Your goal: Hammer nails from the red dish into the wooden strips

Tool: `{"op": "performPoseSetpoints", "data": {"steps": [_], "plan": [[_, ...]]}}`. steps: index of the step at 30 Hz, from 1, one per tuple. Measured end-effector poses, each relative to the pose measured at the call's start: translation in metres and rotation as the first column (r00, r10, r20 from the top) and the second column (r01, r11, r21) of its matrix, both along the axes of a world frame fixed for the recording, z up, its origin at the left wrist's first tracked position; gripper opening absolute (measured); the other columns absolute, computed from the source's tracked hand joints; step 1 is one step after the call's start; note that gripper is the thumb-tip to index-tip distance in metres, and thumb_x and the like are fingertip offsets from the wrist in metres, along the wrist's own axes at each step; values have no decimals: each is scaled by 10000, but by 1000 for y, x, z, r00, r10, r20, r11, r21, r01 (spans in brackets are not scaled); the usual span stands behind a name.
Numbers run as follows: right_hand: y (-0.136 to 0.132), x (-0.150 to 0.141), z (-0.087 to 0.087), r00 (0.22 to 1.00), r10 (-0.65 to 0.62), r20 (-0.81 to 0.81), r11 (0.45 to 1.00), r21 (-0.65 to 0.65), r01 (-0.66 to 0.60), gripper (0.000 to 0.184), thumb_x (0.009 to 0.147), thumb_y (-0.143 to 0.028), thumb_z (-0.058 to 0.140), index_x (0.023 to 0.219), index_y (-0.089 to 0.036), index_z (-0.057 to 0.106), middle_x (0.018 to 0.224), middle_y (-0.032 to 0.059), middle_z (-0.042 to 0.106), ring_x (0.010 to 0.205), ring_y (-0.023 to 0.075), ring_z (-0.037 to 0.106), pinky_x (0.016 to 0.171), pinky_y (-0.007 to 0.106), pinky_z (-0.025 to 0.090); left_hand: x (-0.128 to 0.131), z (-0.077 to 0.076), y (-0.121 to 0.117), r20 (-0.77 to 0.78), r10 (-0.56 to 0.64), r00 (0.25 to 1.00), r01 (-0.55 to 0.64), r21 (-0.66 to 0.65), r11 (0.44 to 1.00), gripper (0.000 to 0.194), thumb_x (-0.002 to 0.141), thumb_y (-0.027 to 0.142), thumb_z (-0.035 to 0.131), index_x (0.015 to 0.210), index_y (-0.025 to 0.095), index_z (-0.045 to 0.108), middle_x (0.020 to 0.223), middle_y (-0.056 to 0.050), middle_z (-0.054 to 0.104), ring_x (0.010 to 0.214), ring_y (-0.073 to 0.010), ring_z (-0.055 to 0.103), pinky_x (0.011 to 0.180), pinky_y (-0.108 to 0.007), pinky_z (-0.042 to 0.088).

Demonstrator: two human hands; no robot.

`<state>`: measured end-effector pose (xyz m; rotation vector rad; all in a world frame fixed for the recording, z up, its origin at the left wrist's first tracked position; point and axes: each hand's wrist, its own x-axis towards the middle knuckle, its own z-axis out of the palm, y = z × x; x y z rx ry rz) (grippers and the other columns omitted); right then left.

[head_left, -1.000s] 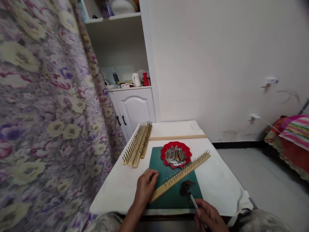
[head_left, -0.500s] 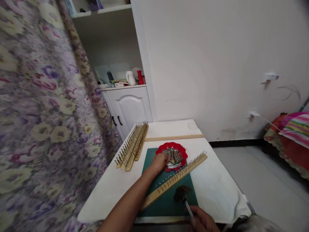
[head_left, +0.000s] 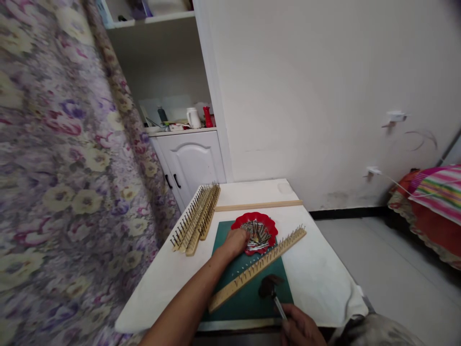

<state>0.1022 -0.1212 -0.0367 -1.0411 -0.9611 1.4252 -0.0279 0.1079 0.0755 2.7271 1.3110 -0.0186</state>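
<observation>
My left hand reaches over the left rim of a red scalloped bowl, its fingers curled down at the heap of loose nails inside. What the fingertips grip is hidden. My right hand is closed around the metal handle of a claw hammer, whose dark head hovers over the green mat. Between the hands a wooden strip lies slantwise on the mat. Nails stand upright along it in rows from its far right end; its near left end has no standing nails.
Several nail-studded strips lie side by side at the table's left. A bare wooden strip crosses the back of the white-covered table. A floral curtain hangs to the left; a white cabinet and wall stand behind.
My left hand has left the wooden strip's near end and moved forward to the bowl of nails, staying there since half a second ago. My right hand keeps the hammer low over the mat.
</observation>
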Motion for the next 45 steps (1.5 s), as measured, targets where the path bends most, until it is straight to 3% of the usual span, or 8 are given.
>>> {"op": "performPoseSetpoints", "data": {"steps": [8,11,15,19,22,27,35,45], "plan": [[0,2,-2,999,29,19,1000,1,-29,613,714,-683,545,988,-136,576,432,-37,551,311,65,364,352,172,230,-13,19,-12,158,-53,986,42,73,996,141,813,181,444,831,207,581,840,-39,636,777,-175,577,647,-236,374],[-2,2,3,999,41,21,999,3,-41,610,731,-666,542,1025,-132,560,447,-31,570,283,56,355,314,160,204,-28,19,-22,332,-39,942,-2,121,993,148,846,209,400,853,196,547,864,-37,600,770,-163,543,661,-239,373],[-7,2,11,999,51,0,999,1,-51,568,765,-627,538,1064,-145,527,463,-55,568,241,36,337,274,139,191,-67,2,-41,622,72,780,-153,78,985,145,843,252,403,780,186,515,722,9,528,657,-138,487,613,-229,358],[-11,1,11,999,45,-15,999,-5,-45,516,791,-580,546,1077,-152,509,501,-60,588,224,26,342,256,133,198,-109,-25,-67,690,186,700,-189,-72,979,158,824,278,440,748,179,538,647,30,502,595,-124,461,558,-213,337],[-12,1,9,999,39,1,999,-12,-39,506,807,-562,536,1095,-148,497,514,-52,604,221,33,369,255,135,199,-127,-34,-83,641,209,738,-179,-113,977,183,828,289,441,745,184,567,656,24,538,603,-130,483,566,-217,343],[-13,-1,14,999,35,42,999,-7,-35,493,808,-560,535,1071,-145,499,520,-48,613,220,42,390,258,141,195,-131,-31,-96,508,189,840,-177,-73,981,152,806,223,455,741,196,590,741,-3,556,697,-146,532,637,-229,371],[-17,-8,26,997,31,68,999,-24,-29,468,801,-559,548,1037,-159,495,507,-61,602,209,35,366,260,146,157,-127,-36,-100,439,84,895,-76,-37,996,156,723,67,441,675,177,539,728,-12,520,694,-130,522,624,-208,369],[-16,-12,27,999,17,33,999,-37,-16,441,807,-536,563,1010,-152,488,504,-69,584,226,14,348,269,126,172,-114,-36,-99,439,68,896,-29,-94,995,123,777,143,493,771,196,603,828,-12,559,771,-131,554,679,-207,390]]}}
